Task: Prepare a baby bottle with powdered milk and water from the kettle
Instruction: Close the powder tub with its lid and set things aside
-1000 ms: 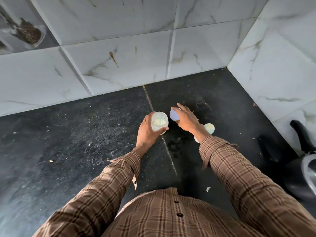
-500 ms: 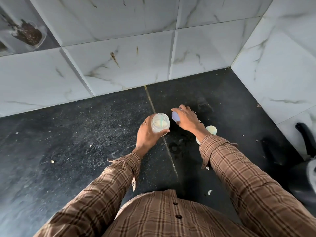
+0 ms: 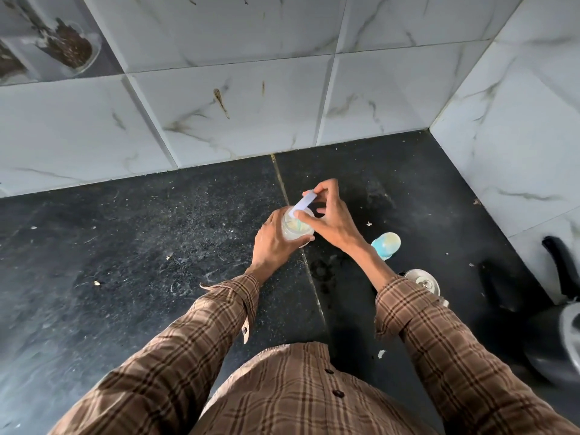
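Centrally, left hand (image 3: 272, 243) wrapped around open bottle (image 3: 296, 228), right hand (image 3: 332, 218) pinching pale lid (image 3: 303, 203) tilted over its mouth, black counter (image 3: 125, 262) below.

Matt, speckled black stone counter (image 3: 141, 246). Glossy white marble-look wall tiles (image 3: 251, 98). Translucent plastic bottle (image 3: 296, 229); smooth pale plastic ring (image 3: 303, 202). Shiny metal lid (image 3: 422, 279). Woven brown checked cloth sleeves (image 3: 201, 334).

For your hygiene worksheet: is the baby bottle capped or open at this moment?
Open. The baby bottle in the left hand shows pale contents through its uncovered mouth; the right hand tilts a lilac scoop over it.
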